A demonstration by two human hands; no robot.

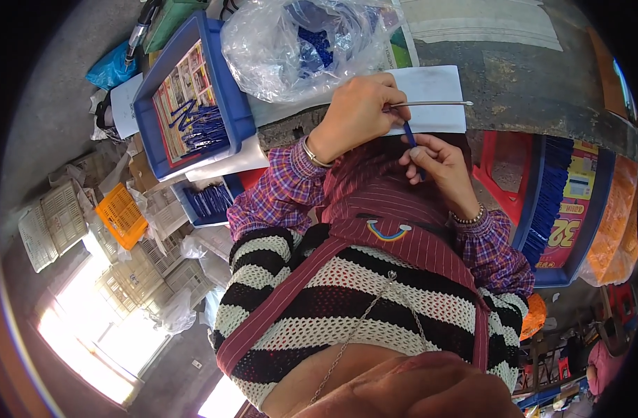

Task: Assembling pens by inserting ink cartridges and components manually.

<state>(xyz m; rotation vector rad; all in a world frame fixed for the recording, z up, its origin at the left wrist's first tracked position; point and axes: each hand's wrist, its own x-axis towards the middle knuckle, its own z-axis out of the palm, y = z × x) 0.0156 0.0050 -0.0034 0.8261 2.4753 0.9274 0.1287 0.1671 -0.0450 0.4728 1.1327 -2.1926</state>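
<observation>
The left hand [364,108] has its fingers clamped around a thin metal rod [437,104], whose hooked-looking tip points to the right over a white sheet of paper [441,83] on the dark desk [514,80]. A slim dark-blue strip [409,132] runs slantwise from just below those fingers down to the right hand [437,167], whose thumb and fingers are pinched on it; whether the left fingers grip its upper end too, I cannot tell. Both hands are near the desk's front edge, above the striped maroon apron [395,202]. Just beyond the left hand, a clear plastic bag [263,59] holds small blue pieces [315,45]. Left of it, a blue tray [241,90] contains a heap of blue strips [206,129] on printed paper.
</observation>
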